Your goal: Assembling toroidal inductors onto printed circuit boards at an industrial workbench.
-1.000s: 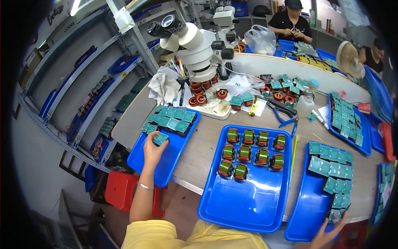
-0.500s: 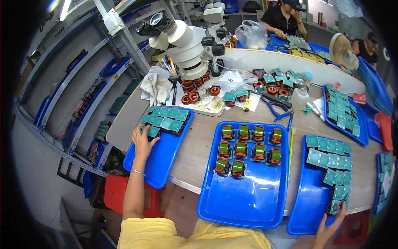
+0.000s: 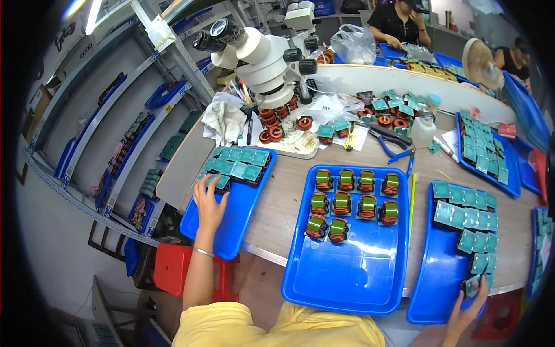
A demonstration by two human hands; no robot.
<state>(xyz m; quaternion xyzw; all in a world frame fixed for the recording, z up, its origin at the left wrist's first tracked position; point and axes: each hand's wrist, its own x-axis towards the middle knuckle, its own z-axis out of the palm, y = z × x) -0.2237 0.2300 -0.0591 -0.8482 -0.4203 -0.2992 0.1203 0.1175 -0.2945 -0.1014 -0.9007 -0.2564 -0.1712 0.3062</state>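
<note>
My left hand (image 3: 209, 205) is over the left blue tray (image 3: 226, 231), its fingers apart and curved beside a wound coil with a teal base plate (image 3: 221, 183) at the near end of the rows. On the right blue tray (image 3: 426, 289), my right hand (image 3: 469, 303) has thumb and fingers around the nearest teal-plated coil (image 3: 473, 284); the finger contact is partly hidden. Between the hands lies the middle blue tray (image 3: 347, 277). Several coils with copper-coloured windings and green tops (image 3: 341, 202) stand in rows in its far half.
A microscope (image 3: 260, 58) stands at the back, near loose ring coils (image 3: 276, 133) and a white cloth (image 3: 224, 123). Blue-handled pliers (image 3: 396, 153), a plastic bottle (image 3: 424, 130) and a yellow stick (image 3: 412, 205) lie to the right. Another full tray (image 3: 509, 182) is far right. A person (image 3: 399, 26) sits beyond the partition.
The view has shifted slightly, so the trays and bench appear a little to the right. Both hands remain beside the same coils, the right fingers a little closer around theirs.
</note>
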